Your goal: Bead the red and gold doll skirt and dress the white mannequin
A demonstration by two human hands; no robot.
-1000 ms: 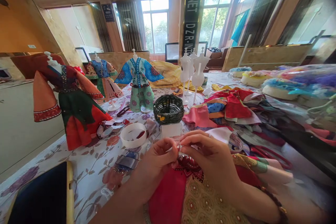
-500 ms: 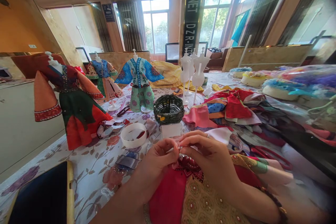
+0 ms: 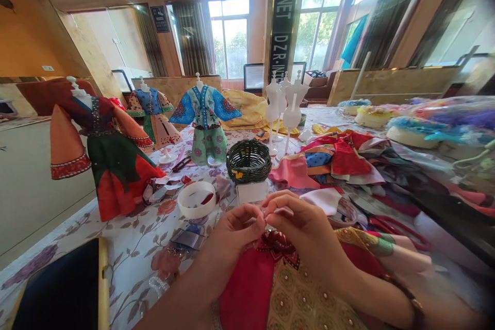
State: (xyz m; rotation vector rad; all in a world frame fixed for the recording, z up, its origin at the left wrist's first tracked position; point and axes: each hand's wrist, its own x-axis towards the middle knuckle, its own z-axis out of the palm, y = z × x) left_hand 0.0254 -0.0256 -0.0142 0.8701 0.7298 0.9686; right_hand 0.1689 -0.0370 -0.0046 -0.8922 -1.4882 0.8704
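My left hand (image 3: 240,229) and my right hand (image 3: 299,224) meet fingertip to fingertip in front of me, both closed in a pinch. Whatever lies between the fingertips is too small to make out. Just below them is a doll-sized garment (image 3: 247,289) of red and patterned gold cloth, with a dark red trimmed part partly hidden by my right hand. A small clear box (image 3: 252,193) sits right beyond my fingers. Behind it stands a dark green woven basket (image 3: 248,161).
Dressed doll mannequins (image 3: 199,118) stand at the back left, bare white ones (image 3: 274,103) behind the basket. A white tape ring (image 3: 197,200) and a phone (image 3: 58,289) lie left. Fabric pieces (image 3: 344,154) and red-handled scissors (image 3: 398,229) are on the right.
My right hand has shifted slightly left and turned a little, its fingertips now closer to those of my left hand. The left hand and the garment stay almost where they were.
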